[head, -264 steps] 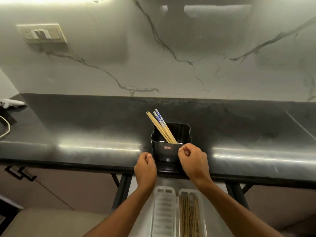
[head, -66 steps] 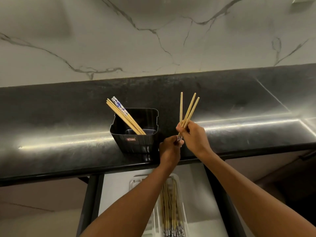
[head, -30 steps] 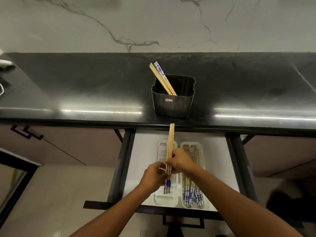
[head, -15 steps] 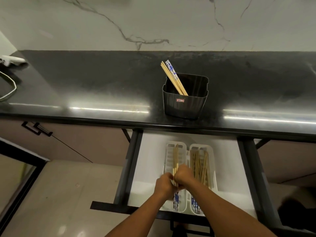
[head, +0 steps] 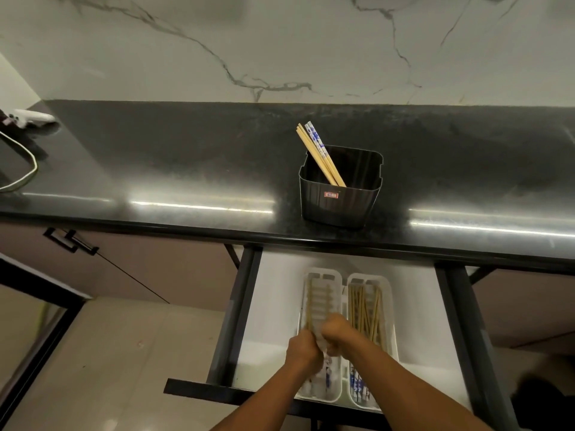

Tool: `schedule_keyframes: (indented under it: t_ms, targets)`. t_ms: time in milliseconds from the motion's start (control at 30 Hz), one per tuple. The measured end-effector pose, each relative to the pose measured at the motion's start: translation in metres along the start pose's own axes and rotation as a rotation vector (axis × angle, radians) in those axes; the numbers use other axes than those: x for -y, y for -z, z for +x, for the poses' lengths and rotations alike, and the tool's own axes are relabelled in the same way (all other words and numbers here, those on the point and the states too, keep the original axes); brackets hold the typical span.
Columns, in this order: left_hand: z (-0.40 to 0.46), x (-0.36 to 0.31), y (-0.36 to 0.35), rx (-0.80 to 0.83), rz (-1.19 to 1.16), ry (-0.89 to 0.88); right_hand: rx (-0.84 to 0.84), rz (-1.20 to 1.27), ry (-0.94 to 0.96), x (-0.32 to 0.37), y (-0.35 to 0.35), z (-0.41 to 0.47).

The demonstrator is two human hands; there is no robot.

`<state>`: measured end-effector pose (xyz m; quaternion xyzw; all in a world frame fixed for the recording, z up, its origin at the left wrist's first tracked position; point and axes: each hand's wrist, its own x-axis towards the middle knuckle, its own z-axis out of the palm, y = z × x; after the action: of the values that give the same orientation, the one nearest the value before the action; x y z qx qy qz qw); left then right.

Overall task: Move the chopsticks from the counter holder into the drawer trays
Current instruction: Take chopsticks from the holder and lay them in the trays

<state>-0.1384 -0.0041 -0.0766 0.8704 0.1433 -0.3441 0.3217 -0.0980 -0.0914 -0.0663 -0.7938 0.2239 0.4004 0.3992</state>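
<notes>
One black counter under marble wall.

glossy black stone counter, wooden chopsticks.

One black holder stands on the counter, and two white trays lie side by side in one open drawer. Two hands work over the left tray (chopsticks too bunched to count).

Chopsticks lean in black holder.
</notes>
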Motion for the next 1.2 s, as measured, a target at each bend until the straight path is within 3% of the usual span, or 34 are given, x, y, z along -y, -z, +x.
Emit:
schedule_keyframes:
  t_ms: [200,367,633,833,1200]
  targets:
    - [-0.001,-0.012,0.029,-0.089,-0.363,-0.087,-0.073,-0.076,0.206,0.023,0.034,-0.026]
    - [-0.003,-0.057,0.099,-0.392,-0.613,-0.248,-0.283,-0.080,0.514,0.068,0.077,-0.062]
    - [-0.005,-0.143,0.205,-0.653,-0.733,-0.363,-0.477,0.111,0.790,0.158,0.140,-0.116]
    - [0.008,-0.185,0.243,-0.695,-0.739,-0.369,-0.600,-0.041,0.811,0.198,0.179,-0.104]
    - [0.055,-0.213,0.259,-0.564,-0.796,-0.287,-0.581,-0.191,0.727,0.227,0.187,-0.047]
